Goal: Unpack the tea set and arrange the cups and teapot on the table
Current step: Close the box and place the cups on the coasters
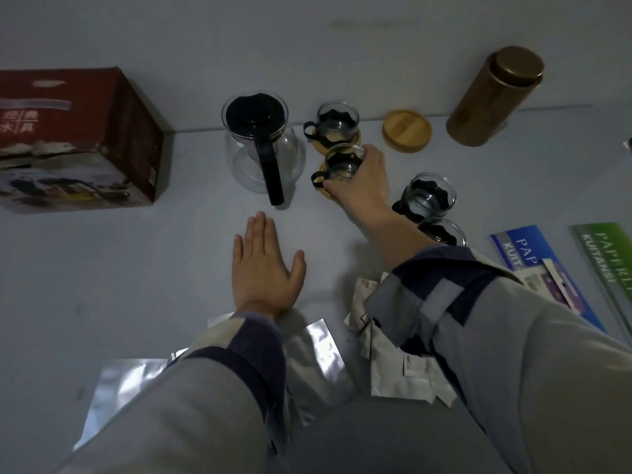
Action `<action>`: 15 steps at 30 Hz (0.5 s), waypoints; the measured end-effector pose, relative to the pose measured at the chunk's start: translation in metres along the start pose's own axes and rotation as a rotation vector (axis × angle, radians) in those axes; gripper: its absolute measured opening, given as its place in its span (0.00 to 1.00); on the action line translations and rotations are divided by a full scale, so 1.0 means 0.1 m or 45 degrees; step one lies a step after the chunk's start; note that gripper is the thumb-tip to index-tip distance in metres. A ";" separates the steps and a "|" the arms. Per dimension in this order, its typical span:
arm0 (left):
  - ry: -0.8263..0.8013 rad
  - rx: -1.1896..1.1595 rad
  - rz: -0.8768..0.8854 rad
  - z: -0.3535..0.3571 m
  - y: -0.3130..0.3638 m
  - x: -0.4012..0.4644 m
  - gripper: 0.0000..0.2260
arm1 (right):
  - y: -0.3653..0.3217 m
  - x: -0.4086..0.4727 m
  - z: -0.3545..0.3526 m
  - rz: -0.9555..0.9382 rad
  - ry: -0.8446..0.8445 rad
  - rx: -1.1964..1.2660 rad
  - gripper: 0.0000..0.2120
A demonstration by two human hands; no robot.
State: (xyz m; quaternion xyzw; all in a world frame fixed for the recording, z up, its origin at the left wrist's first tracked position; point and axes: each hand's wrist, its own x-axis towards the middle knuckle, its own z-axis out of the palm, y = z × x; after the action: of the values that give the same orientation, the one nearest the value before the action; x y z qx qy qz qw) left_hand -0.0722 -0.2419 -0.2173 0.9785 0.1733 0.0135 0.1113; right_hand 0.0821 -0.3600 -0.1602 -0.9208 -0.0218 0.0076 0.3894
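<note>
A glass teapot (pixel 263 148) with a black lid and handle stands at the back of the white table (pixel 119 268). Just right of it a glass cup (pixel 337 126) with a black holder sits on a wooden coaster. My right hand (pixel 362 183) grips a second glass cup (pixel 342 162) over another coaster, right in front of the first. Two more cups (pixel 429 196) (pixel 441 232) stand to the right, the nearer one partly hidden by my sleeve. My left hand (pixel 263 268) rests flat on the table, fingers straight, holding nothing.
The red tea set box (pixel 78 138) lies at the back left. A spare wooden coaster (pixel 407 131) and a bronze tin (pixel 496 94) stand at the back right. Silver foil bags (pixel 321 354) lie near me, and blue and green booklets (pixel 543 265) at the right.
</note>
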 end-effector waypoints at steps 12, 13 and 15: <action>-0.047 0.015 0.025 -0.03 -0.01 -0.02 0.34 | -0.10 0.03 -0.13 0.168 -0.190 -0.007 0.55; -0.065 0.028 0.028 -0.04 -0.01 -0.03 0.34 | -0.14 0.05 -0.21 0.192 -0.216 -0.002 0.53; -0.125 0.051 0.029 -0.08 -0.01 -0.01 0.34 | -0.22 0.11 -0.43 0.211 -0.249 -0.003 0.46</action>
State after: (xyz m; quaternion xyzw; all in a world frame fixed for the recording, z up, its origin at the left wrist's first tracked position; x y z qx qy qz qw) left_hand -0.0742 -0.2398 -0.2097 0.9819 0.1566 -0.0367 0.0999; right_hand 0.0933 -0.3752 -0.1147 -0.9147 0.0165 0.1295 0.3825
